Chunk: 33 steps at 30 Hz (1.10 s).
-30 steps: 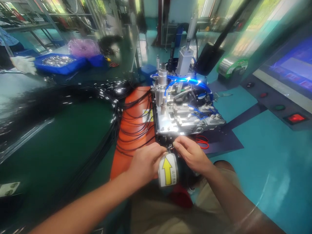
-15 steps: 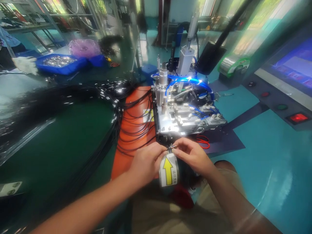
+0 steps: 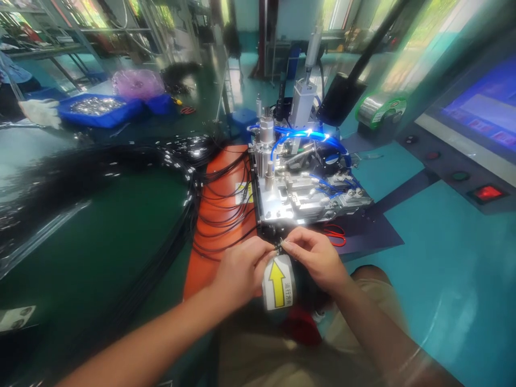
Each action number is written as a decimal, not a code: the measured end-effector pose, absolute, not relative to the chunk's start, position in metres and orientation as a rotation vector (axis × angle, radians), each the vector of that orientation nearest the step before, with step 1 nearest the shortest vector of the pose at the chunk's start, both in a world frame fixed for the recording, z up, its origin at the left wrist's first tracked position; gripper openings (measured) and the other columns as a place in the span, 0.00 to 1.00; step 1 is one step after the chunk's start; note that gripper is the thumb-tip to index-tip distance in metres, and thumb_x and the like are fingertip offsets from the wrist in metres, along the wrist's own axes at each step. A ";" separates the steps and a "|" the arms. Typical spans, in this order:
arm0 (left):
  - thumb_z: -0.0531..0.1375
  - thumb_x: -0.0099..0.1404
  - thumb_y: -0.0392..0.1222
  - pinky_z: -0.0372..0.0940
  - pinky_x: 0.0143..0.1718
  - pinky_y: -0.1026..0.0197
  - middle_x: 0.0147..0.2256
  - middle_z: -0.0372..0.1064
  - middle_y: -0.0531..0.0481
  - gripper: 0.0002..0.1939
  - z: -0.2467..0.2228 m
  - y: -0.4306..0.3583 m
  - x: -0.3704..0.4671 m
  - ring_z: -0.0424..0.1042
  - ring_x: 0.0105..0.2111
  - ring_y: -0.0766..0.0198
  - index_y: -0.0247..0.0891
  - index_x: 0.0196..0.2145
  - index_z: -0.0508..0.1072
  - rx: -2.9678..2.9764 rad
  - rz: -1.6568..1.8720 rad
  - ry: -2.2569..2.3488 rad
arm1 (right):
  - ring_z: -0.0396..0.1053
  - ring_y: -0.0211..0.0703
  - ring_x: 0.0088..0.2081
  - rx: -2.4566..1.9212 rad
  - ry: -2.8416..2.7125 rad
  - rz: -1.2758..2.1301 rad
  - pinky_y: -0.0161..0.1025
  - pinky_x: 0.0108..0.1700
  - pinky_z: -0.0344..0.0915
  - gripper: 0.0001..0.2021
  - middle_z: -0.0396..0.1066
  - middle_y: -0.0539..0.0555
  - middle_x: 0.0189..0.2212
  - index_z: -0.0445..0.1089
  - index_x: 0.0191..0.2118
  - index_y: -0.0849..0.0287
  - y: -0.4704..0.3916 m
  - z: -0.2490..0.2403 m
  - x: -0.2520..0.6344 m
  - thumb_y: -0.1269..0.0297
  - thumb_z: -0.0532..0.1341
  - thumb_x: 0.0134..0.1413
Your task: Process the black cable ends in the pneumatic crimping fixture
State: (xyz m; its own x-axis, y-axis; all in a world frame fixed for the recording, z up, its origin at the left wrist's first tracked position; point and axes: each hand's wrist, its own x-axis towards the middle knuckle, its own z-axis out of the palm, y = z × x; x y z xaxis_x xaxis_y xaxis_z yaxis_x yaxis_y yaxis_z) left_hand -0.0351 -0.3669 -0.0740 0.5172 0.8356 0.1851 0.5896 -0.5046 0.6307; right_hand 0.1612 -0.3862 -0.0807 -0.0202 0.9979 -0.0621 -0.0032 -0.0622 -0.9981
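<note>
My left hand (image 3: 248, 263) is closed in a pinch on the end of a thin black cable (image 3: 277, 248), in front of the machine (image 3: 298, 193). Close against it, my right hand (image 3: 316, 255) has thumb and forefinger pressed together at the cable's tip, on fine strands too small to make out clearly. Just below both hands is a white label with a yellow arrow (image 3: 277, 282). Several black cables (image 3: 226, 217) run across an orange board (image 3: 199, 274) to the machine's left edge.
A large coil of black cable (image 3: 161, 285) lies on the dark green surface at left. Solder wire on a spool (image 3: 373, 111) and a control panel with a screen (image 3: 479, 115) stand at right. A blue tray (image 3: 129, 107) of small metal parts and a co-worker's gloved hand (image 3: 40, 112) are at far left.
My right fingertips have shifted slightly and now close over the cable tip, which stuck out between the hands before. My left hand stays almost in place. The view has moved slightly.
</note>
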 end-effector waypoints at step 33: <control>0.56 0.69 0.40 0.63 0.33 0.64 0.31 0.72 0.50 0.08 -0.072 -0.368 -0.034 0.70 0.32 0.64 0.40 0.37 0.75 2.222 0.708 1.160 | 0.67 0.41 0.30 -1.357 -1.261 1.136 0.37 0.33 0.64 0.10 0.72 0.50 0.27 0.74 0.28 0.59 -0.389 -0.073 0.160 0.57 0.67 0.52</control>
State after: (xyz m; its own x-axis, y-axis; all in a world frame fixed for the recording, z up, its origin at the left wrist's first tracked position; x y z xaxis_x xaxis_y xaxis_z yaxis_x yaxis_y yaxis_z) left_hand -0.0343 -0.3681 -0.0725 0.4938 0.8454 0.2035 0.5672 -0.4906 0.6615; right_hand 0.1601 -0.3892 -0.0728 0.0443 0.9985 -0.0331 0.1364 -0.0389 -0.9899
